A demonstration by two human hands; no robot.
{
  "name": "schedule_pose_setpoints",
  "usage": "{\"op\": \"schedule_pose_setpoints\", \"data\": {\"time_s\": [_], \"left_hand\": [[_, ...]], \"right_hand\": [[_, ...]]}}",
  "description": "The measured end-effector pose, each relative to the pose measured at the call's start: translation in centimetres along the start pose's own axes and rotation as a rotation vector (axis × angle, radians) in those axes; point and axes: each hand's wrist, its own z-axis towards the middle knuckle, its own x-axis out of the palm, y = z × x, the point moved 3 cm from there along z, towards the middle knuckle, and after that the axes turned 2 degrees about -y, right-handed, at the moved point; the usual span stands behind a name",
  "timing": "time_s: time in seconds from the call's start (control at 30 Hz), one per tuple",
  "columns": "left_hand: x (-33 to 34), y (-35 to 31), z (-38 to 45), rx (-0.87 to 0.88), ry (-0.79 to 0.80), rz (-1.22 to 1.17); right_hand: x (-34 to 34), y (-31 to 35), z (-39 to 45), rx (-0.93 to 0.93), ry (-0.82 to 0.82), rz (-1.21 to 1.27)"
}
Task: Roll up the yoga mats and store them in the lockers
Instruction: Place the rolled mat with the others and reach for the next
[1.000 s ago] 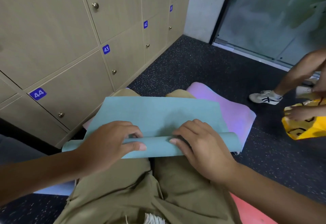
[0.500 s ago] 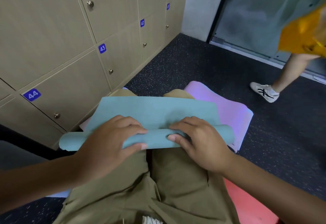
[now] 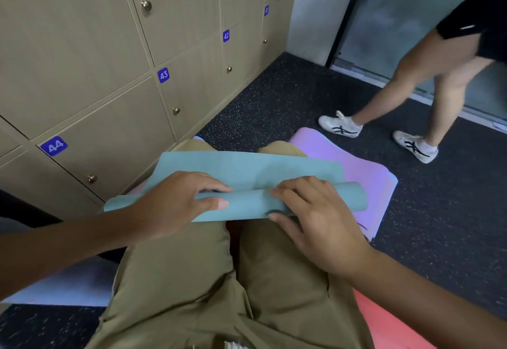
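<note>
Room: dark speckled floor (image 3: 301,96), numbered lockers (image 3: 115,118) to the left, all doors closed.
Teal mat (image 3: 247,167): across the lap, long axis left to right, flat sheet stretching away beyond the roll.
Roll (image 3: 247,201): part-wound, right under both hands.
Left hand (image 3: 175,200): fingers curled over the roll, gripping.
Right hand (image 3: 315,211): same grip, nearer the open end.
Pink mat (image 3: 367,184): underneath, waiting.
Next, I'd say: roll on, away from the body.

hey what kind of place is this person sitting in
Probably a gym or yoga studio locker area: numbered lockers line the wall, the floor is speckled rubber, and both hands roll a teal yoga mat.
</note>
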Motion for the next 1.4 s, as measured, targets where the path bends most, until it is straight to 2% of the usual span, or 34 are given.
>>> {"op": "schedule_pose_setpoints", "data": {"time_s": [0.13,0.23,0.3,0.5,0.67,0.77,0.93,1.07,1.2,1.4], "left_hand": [[-0.4,0.1,1.0,-0.055,0.097,-0.068],[-0.5,-0.4,0.9,-0.023,-0.017,-0.038],[-0.5,-0.8,0.2,0.05,-0.105,0.068],[0.5,-1.9,-2.1,0.151,-0.13,0.256],[0.9,-1.2,-1.7,0.127,-0.115,0.294],[1.0,-1.0,-0.9,0.118,-0.129,0.296],[0.4,-0.2,1.1,0.059,-0.134,0.238],[-0.2,0.7,3.0,0.054,-0.112,0.148],[-0.8,1.3,4.4,0.026,-0.07,0.126],[-0.1,-0.2,3.0,0.123,-0.206,0.296]], "right_hand": [[0.7,-0.5,-0.3,0.011,-0.044,0.008],[1.1,-1.1,0.3,0.07,0.004,0.114],[1.2,-1.5,0.9,0.103,0.058,0.183],[1.6,-2.8,2.9,0.164,0.206,0.26],[2.0,-3.5,4.4,0.164,0.267,0.226],[2.1,-3.5,4.8,0.139,0.238,0.173],[1.5,-3.3,3.7,0.079,0.04,0.07],[1.7,-3.3,2.8,0.065,-0.048,-0.016],[2.7,-3.6,2.9,0.088,-0.061,0.006],[3.4,-4.9,4.9,0.125,0.022,0.116]]}}
